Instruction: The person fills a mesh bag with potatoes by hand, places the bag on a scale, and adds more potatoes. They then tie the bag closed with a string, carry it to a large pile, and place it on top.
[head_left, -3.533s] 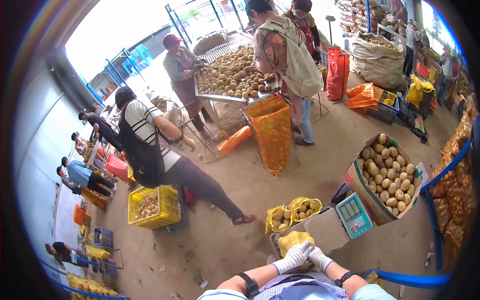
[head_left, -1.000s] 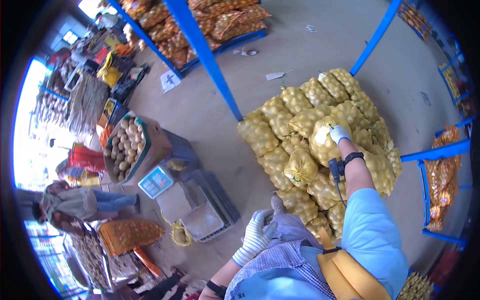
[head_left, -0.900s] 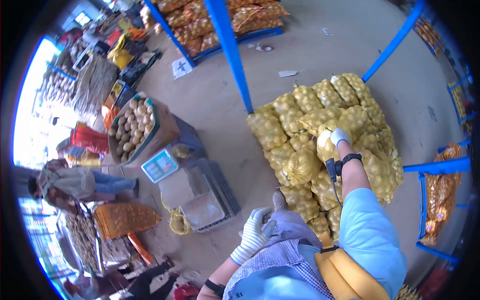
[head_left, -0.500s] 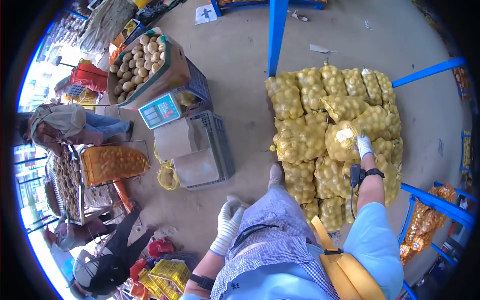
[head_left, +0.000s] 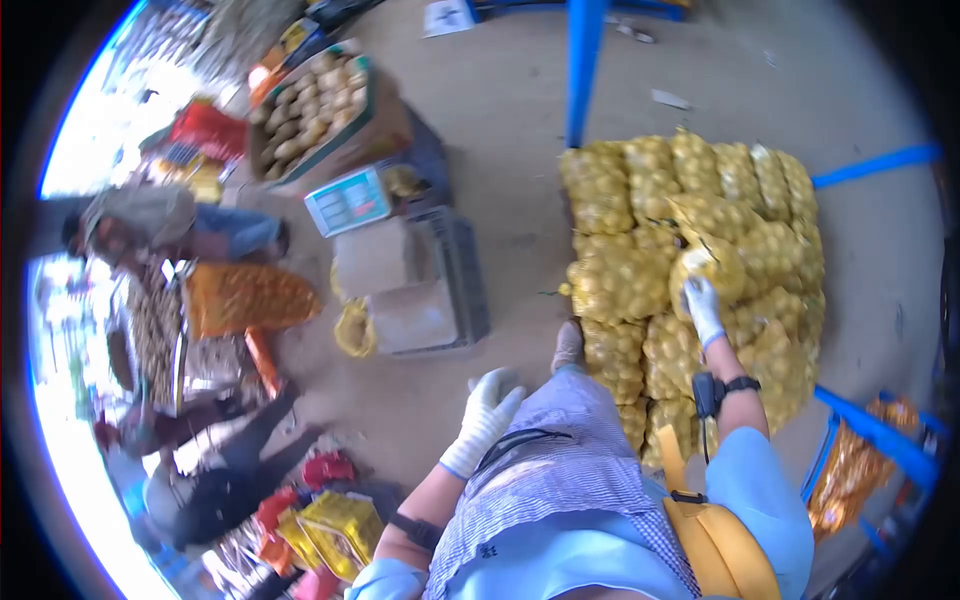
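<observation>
My right hand, in a white glove with bluish cuff, is closed at the near end of a yellow mesh sack of potatoes. A pale patch shows beside its fingers; motion blur hides the exact grip. The sack lies on top of a stack of similar mesh sacks. My left hand, gloved the same way, hangs by my left thigh with its fingers apart and nothing in them. A checked apron covers my front.
To the left stand a digital scale, a carton of potatoes and a dark crate. Blue posts border the stack. Other people are at the far left, near an orange sack.
My right hand has shifted left across the sack's end, and that sack now looks shorter and turned. My left hand has risen slightly and its fingers have spread. The whole view has swung.
</observation>
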